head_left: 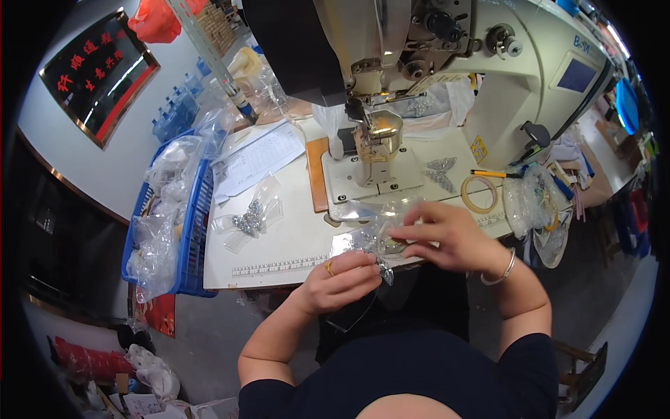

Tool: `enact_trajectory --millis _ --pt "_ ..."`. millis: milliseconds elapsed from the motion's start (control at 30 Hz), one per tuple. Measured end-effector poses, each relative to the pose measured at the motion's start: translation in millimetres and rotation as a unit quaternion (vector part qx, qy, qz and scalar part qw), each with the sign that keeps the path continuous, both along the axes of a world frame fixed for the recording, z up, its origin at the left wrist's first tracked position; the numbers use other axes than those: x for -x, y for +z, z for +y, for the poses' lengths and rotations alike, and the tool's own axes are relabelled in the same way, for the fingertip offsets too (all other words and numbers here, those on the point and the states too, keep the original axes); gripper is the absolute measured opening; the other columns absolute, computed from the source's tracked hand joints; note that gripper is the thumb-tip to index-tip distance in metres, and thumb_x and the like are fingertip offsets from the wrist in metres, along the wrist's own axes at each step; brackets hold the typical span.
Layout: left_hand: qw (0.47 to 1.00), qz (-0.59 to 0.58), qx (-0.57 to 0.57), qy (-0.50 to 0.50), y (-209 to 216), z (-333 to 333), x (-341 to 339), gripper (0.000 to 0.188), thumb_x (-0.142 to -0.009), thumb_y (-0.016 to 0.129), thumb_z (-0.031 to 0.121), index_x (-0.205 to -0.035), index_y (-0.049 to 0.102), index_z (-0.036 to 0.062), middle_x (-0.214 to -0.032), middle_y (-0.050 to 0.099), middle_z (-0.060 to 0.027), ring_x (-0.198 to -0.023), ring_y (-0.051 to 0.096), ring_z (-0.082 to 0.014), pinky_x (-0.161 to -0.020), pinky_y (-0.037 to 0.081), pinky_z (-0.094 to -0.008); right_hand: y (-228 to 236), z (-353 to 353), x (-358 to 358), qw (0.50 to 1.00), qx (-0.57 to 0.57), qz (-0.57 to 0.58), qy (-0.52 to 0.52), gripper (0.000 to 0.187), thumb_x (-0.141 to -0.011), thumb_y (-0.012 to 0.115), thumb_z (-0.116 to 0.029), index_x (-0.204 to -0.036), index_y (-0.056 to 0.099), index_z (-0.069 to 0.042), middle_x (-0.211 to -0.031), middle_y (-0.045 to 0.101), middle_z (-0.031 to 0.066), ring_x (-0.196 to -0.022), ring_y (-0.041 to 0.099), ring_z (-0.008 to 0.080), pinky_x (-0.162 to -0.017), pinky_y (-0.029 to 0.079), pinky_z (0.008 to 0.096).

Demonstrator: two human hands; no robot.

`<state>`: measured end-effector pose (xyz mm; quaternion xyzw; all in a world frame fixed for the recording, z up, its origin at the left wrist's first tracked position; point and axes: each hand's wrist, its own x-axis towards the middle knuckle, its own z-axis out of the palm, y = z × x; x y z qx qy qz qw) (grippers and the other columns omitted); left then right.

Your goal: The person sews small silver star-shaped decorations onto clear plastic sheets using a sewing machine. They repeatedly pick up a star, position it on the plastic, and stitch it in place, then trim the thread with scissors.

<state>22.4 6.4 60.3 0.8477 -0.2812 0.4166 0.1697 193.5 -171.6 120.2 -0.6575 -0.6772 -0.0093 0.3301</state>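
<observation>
My left hand (340, 281), a ring on one finger, pinches a silver sparkly applique (383, 269) on clear plastic film at the table's front edge. My right hand (447, 239), with a bangle at the wrist, has its thumb and fingers curled at the right side of the clear plastic film (363, 227). What lies between those fingertips is partly hidden. Just beyond both hands stands the sewing machine (380, 136). A winged silver applique (441, 173) lies on its bed, to the right of the needle area. Another sparkly applique on clear film (250, 220) rests on the table to the left.
A blue basket (202, 230) of plastic-wrapped pieces stands at the left. Papers (259, 159) lie behind the left applique. On the right are a tape roll (479, 194), a yellow pen (488, 174) and clear plastic bags (527, 202). A ruler strip (279, 267) runs along the front edge.
</observation>
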Motion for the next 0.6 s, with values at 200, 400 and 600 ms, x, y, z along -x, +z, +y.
enact_trajectory --millis 200,400,600 --pt "0.936 0.13 0.276 -0.175 8 1 6 0.014 -0.072 0.068 -0.006 -0.082 0.068 0.0026 -0.09 0.064 -0.0096 -0.091 0.063 -0.0275 -0.079 0.054 -0.0354 2 17 -31 0.961 0.072 0.173 0.204 0.02 -0.076 0.072 -0.016 -0.094 0.07 -0.007 -0.087 0.06 0.007 -0.077 0.059 0.0217 -0.067 0.046 0.0305" --pt "0.901 0.147 0.34 -0.226 6 0 6 0.012 -0.072 0.069 -0.006 -0.08 0.068 0.0032 -0.092 0.065 -0.0096 -0.092 0.063 -0.0278 -0.08 0.053 -0.0354 -15 30 -27 0.895 0.136 0.301 0.3 0.015 -0.077 0.071 -0.011 -0.091 0.07 -0.004 -0.085 0.061 0.0074 -0.082 0.058 0.0192 -0.072 0.045 0.0297" --pt "0.895 0.161 0.349 -0.228 -1 1 6 0.012 -0.073 0.068 -0.006 -0.081 0.068 0.0033 -0.091 0.065 -0.0103 -0.093 0.063 -0.0284 -0.08 0.053 -0.0355 -18 36 -26 0.877 0.152 0.324 0.32 0.013 -0.076 0.072 -0.012 -0.088 0.071 -0.005 -0.083 0.062 0.0057 -0.082 0.058 0.0167 -0.073 0.045 0.0284"
